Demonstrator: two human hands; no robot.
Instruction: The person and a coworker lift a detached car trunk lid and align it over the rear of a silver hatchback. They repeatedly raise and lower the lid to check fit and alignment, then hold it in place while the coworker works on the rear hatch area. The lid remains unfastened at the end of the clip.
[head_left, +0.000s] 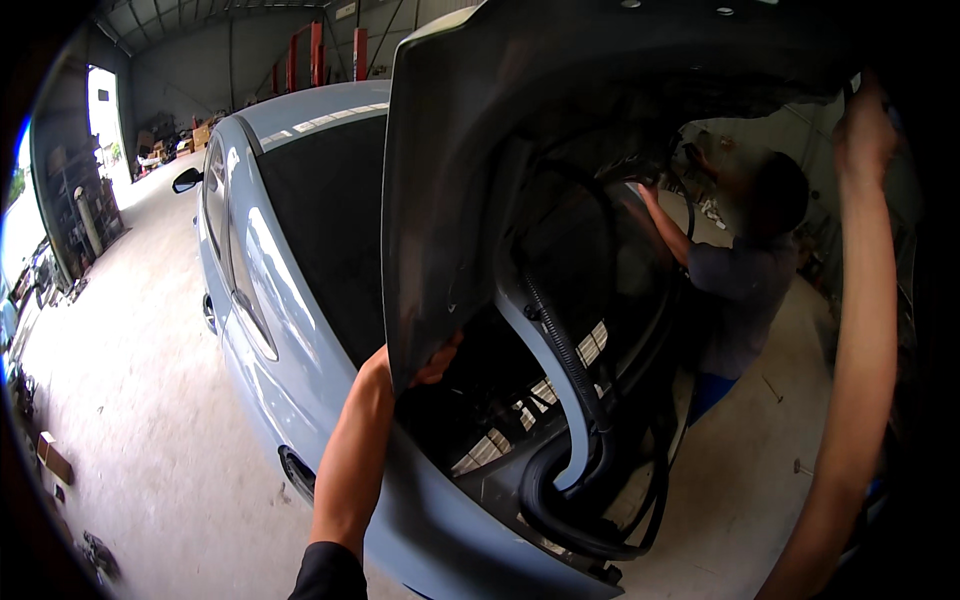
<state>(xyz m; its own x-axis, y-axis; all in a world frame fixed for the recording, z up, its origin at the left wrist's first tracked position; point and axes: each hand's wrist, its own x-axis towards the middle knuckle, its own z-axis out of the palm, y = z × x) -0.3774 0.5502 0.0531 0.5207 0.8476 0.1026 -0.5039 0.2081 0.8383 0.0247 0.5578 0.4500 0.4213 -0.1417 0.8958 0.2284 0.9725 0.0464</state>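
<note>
A trunk lid [440, 200], dark on the side facing me, is raised at the rear of a light blue car. My left hand [432, 364] is closed round its lower left edge, fingers curled onto the inner side. High at the right, my right hand [866, 135] grips the lid's far corner; its fingers are partly lost in shadow. Below the lid a blue curved hinge arm [545, 350] carries a black corrugated wire sleeve [562, 345] and runs down to a loose black rubber seal [560, 525]. A co-worker's hand [648, 190] reaches under the lid near the hinge area.
The co-worker [745, 270] stands at the car's right side in a dark shirt. The car body [280, 330] stretches ahead on the left. Red lift posts [317, 55] rise at the back. Boxes [200, 133] and parts line the left wall, and a carton [54, 458] lies on the floor.
</note>
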